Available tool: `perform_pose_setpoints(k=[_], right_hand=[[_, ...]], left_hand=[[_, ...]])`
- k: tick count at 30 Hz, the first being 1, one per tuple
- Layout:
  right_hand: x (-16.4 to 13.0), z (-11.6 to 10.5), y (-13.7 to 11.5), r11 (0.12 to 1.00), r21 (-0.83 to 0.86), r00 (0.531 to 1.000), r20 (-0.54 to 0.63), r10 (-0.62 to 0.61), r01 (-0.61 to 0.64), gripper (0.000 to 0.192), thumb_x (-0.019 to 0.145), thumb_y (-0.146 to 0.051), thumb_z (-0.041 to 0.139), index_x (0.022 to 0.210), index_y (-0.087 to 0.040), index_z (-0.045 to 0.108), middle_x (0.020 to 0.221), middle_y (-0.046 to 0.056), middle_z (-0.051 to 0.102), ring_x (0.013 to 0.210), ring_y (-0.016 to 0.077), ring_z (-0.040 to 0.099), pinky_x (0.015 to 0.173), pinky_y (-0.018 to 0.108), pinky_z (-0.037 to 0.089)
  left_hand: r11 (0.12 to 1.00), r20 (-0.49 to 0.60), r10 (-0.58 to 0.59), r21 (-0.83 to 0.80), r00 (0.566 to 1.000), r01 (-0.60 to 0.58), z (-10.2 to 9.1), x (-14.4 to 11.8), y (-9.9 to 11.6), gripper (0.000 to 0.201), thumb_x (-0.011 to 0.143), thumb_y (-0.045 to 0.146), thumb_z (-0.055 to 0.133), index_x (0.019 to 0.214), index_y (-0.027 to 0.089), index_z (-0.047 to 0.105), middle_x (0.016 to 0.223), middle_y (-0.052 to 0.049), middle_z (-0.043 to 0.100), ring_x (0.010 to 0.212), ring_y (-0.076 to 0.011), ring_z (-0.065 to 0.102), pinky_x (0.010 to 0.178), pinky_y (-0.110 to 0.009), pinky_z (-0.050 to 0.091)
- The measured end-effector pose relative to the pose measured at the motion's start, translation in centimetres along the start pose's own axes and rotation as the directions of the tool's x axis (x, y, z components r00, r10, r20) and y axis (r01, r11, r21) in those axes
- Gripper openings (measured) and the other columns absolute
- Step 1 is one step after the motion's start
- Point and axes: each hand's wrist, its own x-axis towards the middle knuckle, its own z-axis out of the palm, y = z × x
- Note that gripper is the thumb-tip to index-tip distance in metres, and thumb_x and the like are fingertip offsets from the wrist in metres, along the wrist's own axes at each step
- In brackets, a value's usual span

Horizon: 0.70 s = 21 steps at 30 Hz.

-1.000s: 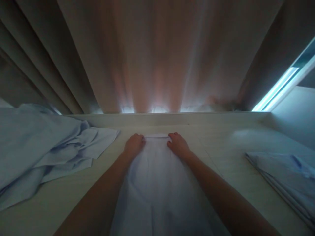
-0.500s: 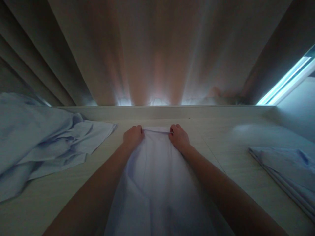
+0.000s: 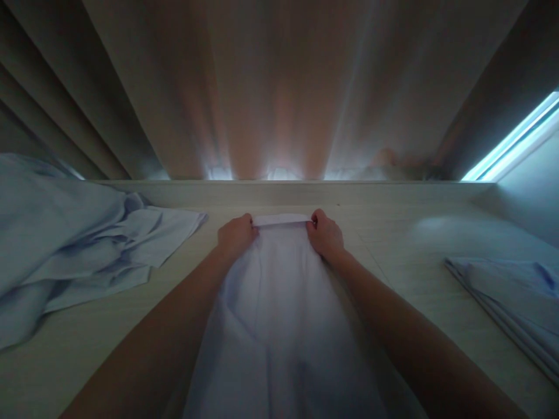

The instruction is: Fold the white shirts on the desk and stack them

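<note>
A white garment (image 3: 283, 302), perhaps a shirt, lies lengthwise in front of me, narrow at its far end and wider towards me. Its near part runs out of view. My left hand (image 3: 237, 234) pinches the left corner of the far end, fingers closed on the cloth. At the right corner my right hand (image 3: 326, 234) grips the same edge between thumb and fingers. Between both hands stretches a straight band of the cloth, slightly raised or folded over, with a shadow line under it.
To the left lies a rumpled heap of white cloth (image 3: 87, 244). A folded white cloth (image 3: 510, 297) rests on the right. Both are on the pale wood-like surface (image 3: 406, 233), which ends at a low ledge (image 3: 279, 193) below brown curtains (image 3: 279, 87).
The cloth's far edge now shows a wider, flatter band between my hands. My right hand has shifted slightly right and up, and the hands are a little further apart.
</note>
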Motion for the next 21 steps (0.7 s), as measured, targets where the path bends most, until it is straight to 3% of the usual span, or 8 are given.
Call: perform_pose_setpoints(k=[3,8,15,18,21], right_hand=[[0.3,-0.6,0.5,0.998,-0.027,0.998,0.024,0.051,-0.051,0.026,0.089,-0.038,0.037,0.095,-0.018,0.053,0.081,0.007,0.062,0.072,0.0186,0.056,0.061,0.029,0.036],[0.4,-1.4,0.4,0.992,-0.123,0.995,0.089,0.043,-0.032,0.033,0.088,-0.045,0.039,0.093,-0.020,0.060,0.085,0.009,0.066,0.077,0.0210,0.061,0.065,0.031,0.042],[0.1,-1.8,-0.7,0.994,-0.108,0.956,0.289,0.039,-0.008,0.057,0.083,-0.066,0.030,0.085,-0.021,0.065,0.092,0.012,0.068,0.085,0.0269,0.063,0.069,0.036,0.046],[-0.3,-1.7,-1.1,0.990,-0.140,0.957,0.288,0.035,0.006,0.045,0.079,-0.058,0.043,0.096,-0.021,0.062,0.095,0.011,0.068,0.086,0.0268,0.063,0.068,0.035,0.047],[-0.6,-1.8,-1.1,0.978,-0.204,0.973,0.231,0.014,0.034,0.034,0.080,-0.042,0.047,0.104,-0.021,0.058,0.094,0.011,0.068,0.085,0.0252,0.063,0.067,0.033,0.046]], left_hand=[[1.000,-0.025,-0.014,-0.011,1.000,0.014,-0.6,0.1,-0.3,0.034,0.086,0.038,0.030,0.098,0.021,0.057,0.099,-0.009,0.066,0.090,-0.0225,0.061,0.073,-0.033,0.046],[0.999,-0.087,-0.044,-0.011,0.995,0.043,-0.9,-0.3,-1.0,0.037,0.085,0.038,0.028,0.093,0.021,0.060,0.095,-0.010,0.067,0.086,-0.0242,0.061,0.069,-0.034,0.046],[0.999,-0.080,-0.041,-0.013,0.996,0.040,-0.1,-0.1,-2.0,0.041,0.083,0.043,0.027,0.089,0.022,0.062,0.091,-0.011,0.068,0.084,-0.0265,0.062,0.066,-0.036,0.046],[1.000,-0.025,-0.013,-0.012,1.000,0.013,-0.1,-0.4,-2.5,0.041,0.080,0.050,0.033,0.084,0.022,0.062,0.090,-0.010,0.069,0.083,-0.0270,0.063,0.065,-0.035,0.046],[0.999,0.009,0.018,0.029,1.000,-0.018,-0.3,-0.9,-2.7,0.036,0.078,0.046,0.038,0.088,0.021,0.063,0.092,-0.010,0.068,0.084,-0.0268,0.063,0.064,-0.034,0.046]])
